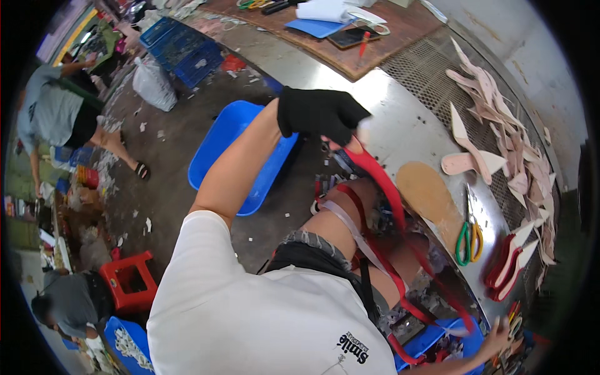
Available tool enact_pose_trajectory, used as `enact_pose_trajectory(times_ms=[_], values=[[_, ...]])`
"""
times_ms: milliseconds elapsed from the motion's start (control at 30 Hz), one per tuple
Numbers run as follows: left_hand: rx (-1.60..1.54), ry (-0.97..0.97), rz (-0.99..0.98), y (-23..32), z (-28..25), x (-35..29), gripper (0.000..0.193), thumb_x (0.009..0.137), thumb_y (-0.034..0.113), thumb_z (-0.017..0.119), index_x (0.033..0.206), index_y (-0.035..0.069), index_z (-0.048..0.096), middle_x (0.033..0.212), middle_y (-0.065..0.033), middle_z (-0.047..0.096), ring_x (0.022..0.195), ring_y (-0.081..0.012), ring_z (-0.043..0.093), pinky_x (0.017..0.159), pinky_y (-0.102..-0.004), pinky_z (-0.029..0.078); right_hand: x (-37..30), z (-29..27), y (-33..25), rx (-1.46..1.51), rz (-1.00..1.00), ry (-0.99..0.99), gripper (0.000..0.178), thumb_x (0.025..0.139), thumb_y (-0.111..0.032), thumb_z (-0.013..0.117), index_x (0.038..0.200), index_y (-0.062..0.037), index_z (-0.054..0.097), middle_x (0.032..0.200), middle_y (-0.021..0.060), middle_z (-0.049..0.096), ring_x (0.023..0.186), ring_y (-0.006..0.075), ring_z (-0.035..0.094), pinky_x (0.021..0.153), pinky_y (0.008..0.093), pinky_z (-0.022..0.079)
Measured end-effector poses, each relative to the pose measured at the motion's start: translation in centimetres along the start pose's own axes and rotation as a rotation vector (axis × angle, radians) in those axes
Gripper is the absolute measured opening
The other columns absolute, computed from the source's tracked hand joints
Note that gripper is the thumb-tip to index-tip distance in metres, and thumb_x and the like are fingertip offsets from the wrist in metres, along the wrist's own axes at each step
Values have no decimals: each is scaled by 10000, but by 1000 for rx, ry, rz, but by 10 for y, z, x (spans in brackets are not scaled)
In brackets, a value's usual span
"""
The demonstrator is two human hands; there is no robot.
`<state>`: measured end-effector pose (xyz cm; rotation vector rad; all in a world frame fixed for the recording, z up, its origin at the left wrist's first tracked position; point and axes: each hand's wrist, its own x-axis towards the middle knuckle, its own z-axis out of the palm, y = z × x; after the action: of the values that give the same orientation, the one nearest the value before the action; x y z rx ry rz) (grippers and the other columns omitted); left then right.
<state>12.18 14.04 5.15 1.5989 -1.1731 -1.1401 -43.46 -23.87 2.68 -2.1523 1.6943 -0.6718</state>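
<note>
My left hand [322, 115], in a black glove, is raised over the metal table's near edge. Its fingers are closed on a red strip [390, 190], which hangs in long loops across my legs toward a blue bin [472, 344]. A pale strip [347, 219] lies over my thigh. At the lower right, my bare right hand [497, 339] is beside a cluster of tools [515, 319], its fingers seemingly apart. Scissors with green and yellow handles [469, 240] lie on the table near a tan, rounded flat piece [428, 194]. Red-edged pale pieces [512, 265] are stacked nearby.
Pale cut pieces [494, 106] are heaped along the table's mesh. A brown board [400, 25] carries a phone [353, 37] and papers. On the littered floor are a blue tub [206, 144], a red stool [128, 278] and blue crates [187, 56]. Two people are at the left.
</note>
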Motion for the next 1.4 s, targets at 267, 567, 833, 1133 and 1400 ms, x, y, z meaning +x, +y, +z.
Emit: enact_pose_trajectory(times_ms=[267,567,833,1133,1400], values=[[606,-192,380,61,105,102,309,695,294,700,828,21,646,768,-167,648,724,-285,637,666,-367,488,-89,158,-228,955,-534,-900,287,819,-114,653,1079,-5,595,902,21,610,777,90,567,678,238,462],[-86,69,275,6,96,114,196,739,52,680,929,21,642,877,-40,649,761,-121,585,731,-269,469,-110,170,-224,1129,-130,-957,82,871,-92,612,898,-16,620,671,-3,587,582,54,525,450,214,392],[-801,261,42,-13,173,99,206,842,105,644,1011,4,585,836,-70,622,755,-156,605,704,-294,489,-36,166,-166,76,-706,-9,308,725,-71,640,1014,8,570,950,180,537,915,350,515,833,416,425],[-704,271,-25,-13,189,85,119,868,93,609,952,10,619,789,-45,615,673,-127,584,645,-275,483,1,182,-140,-265,-608,-117,340,680,-156,656,947,34,563,912,234,567,841,398,576,751,451,469],[-782,220,-63,-25,188,84,145,883,104,578,993,10,592,815,-57,600,659,-128,571,623,-288,484,-32,143,-126,576,-253,-502,399,724,-185,666,1047,3,526,845,88,591,782,202,602,697,354,477]])
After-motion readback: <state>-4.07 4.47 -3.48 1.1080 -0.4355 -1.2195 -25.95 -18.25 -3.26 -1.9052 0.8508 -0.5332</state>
